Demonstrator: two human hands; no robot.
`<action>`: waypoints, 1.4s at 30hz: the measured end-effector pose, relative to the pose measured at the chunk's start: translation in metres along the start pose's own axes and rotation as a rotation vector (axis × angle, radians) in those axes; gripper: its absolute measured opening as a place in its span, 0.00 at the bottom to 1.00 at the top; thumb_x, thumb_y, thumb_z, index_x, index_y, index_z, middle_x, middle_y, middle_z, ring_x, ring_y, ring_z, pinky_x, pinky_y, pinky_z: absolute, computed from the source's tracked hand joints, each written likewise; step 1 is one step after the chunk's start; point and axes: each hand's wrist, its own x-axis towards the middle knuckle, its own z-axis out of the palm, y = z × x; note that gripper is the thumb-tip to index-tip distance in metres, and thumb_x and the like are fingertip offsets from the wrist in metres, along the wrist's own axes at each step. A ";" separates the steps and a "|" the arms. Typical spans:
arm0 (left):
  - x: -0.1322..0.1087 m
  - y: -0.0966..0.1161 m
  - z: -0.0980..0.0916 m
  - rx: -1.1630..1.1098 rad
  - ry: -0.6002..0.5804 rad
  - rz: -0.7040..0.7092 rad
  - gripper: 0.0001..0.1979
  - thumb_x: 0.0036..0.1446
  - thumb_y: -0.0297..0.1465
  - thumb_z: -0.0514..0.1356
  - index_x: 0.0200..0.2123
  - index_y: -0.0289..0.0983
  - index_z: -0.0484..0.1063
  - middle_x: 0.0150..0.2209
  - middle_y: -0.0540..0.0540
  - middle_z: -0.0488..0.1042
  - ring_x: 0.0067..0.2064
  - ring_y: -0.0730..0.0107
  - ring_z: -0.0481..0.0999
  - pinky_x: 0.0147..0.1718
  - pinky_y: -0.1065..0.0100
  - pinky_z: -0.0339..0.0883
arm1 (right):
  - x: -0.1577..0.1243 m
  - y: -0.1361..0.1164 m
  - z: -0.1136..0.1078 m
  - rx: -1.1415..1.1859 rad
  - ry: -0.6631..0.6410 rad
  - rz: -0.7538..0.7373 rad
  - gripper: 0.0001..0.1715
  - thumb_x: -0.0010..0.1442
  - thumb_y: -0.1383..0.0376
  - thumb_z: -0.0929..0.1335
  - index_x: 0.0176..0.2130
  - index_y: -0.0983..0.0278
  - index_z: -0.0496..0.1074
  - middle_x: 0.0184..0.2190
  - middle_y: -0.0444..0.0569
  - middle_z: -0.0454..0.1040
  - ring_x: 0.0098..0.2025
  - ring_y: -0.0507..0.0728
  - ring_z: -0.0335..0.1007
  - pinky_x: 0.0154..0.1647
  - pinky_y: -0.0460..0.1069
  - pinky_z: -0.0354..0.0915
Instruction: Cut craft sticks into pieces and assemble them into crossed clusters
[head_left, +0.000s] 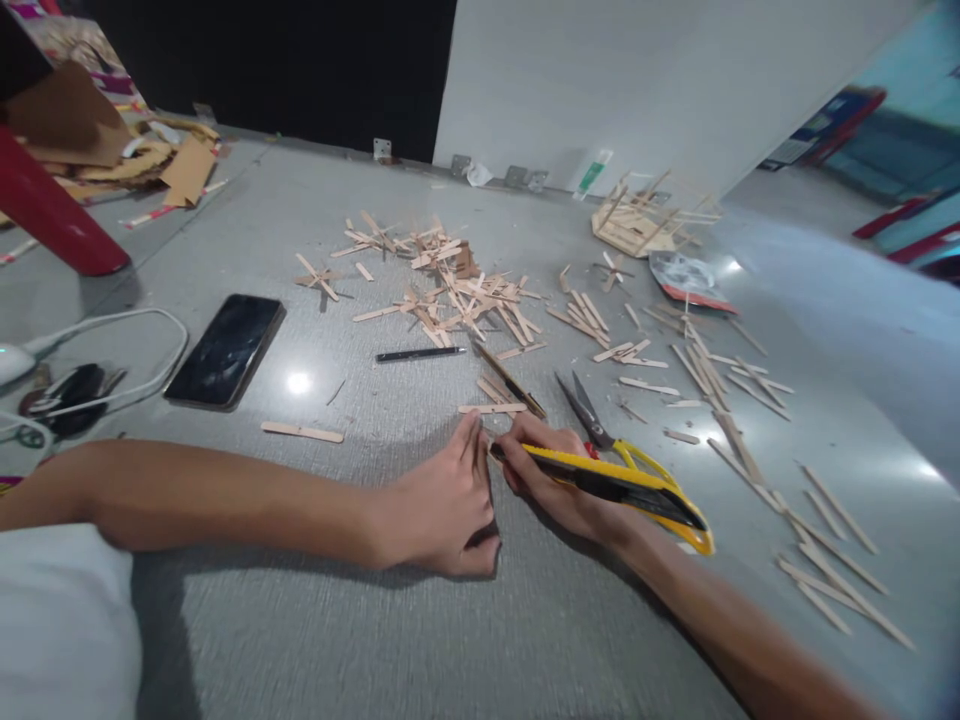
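Note:
My right hand is closed around a yellow and black utility knife, its tip pointing left near my other fingers. With its fingertips, my left hand presses on a wooden stick lying on the grey table; part of the stick is under the fingers. Scissors with yellow handles lie open just beyond my right wrist, partly covered by the knife. A slim gold and black tool and a black pen rest a little farther off.
Loose sticks are heaped mid-table, others scattered right. A phone, cable and keys lie left. A stick structure and a plastic bag stand back right. A red post and cardboard scraps are back left.

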 end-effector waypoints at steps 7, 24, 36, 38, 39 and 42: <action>0.001 0.000 0.000 -0.006 -0.017 0.002 0.35 0.61 0.49 0.53 0.46 0.22 0.84 0.50 0.23 0.81 0.56 0.31 0.77 0.66 0.37 0.49 | 0.001 -0.001 0.000 -0.003 -0.007 0.028 0.30 0.74 0.45 0.61 0.28 0.60 0.65 0.21 0.41 0.69 0.24 0.52 0.65 0.29 0.49 0.59; 0.000 0.000 -0.004 0.011 -0.038 -0.008 0.37 0.63 0.49 0.52 0.48 0.18 0.82 0.51 0.20 0.80 0.56 0.29 0.78 0.66 0.36 0.51 | 0.000 -0.007 0.002 -0.125 0.043 -0.044 0.25 0.75 0.50 0.59 0.28 0.58 0.61 0.23 0.40 0.64 0.24 0.53 0.63 0.27 0.50 0.59; 0.003 0.000 -0.009 0.012 -0.088 -0.029 0.36 0.63 0.49 0.52 0.51 0.22 0.81 0.55 0.23 0.79 0.57 0.31 0.78 0.64 0.36 0.52 | 0.003 -0.005 -0.004 -0.095 -0.054 -0.160 0.24 0.76 0.52 0.59 0.29 0.58 0.57 0.21 0.39 0.61 0.21 0.52 0.58 0.25 0.50 0.55; 0.003 0.000 -0.009 0.001 -0.082 -0.031 0.35 0.63 0.49 0.52 0.51 0.23 0.81 0.54 0.23 0.79 0.56 0.31 0.77 0.64 0.35 0.52 | 0.004 -0.005 -0.005 -0.100 -0.050 -0.167 0.24 0.76 0.51 0.59 0.29 0.57 0.57 0.21 0.39 0.61 0.21 0.52 0.58 0.25 0.50 0.55; 0.003 0.000 -0.009 -0.009 -0.076 -0.033 0.34 0.63 0.49 0.53 0.50 0.23 0.82 0.54 0.23 0.79 0.56 0.30 0.77 0.64 0.34 0.51 | 0.004 -0.005 -0.005 -0.109 -0.046 -0.167 0.25 0.76 0.51 0.59 0.28 0.58 0.57 0.21 0.39 0.61 0.21 0.52 0.58 0.25 0.50 0.55; 0.003 0.000 -0.007 -0.041 -0.049 -0.034 0.33 0.62 0.48 0.55 0.49 0.23 0.83 0.52 0.22 0.80 0.56 0.30 0.77 0.64 0.33 0.50 | 0.004 -0.005 -0.006 -0.132 -0.040 -0.165 0.26 0.76 0.50 0.58 0.28 0.58 0.58 0.20 0.39 0.61 0.21 0.51 0.58 0.25 0.50 0.54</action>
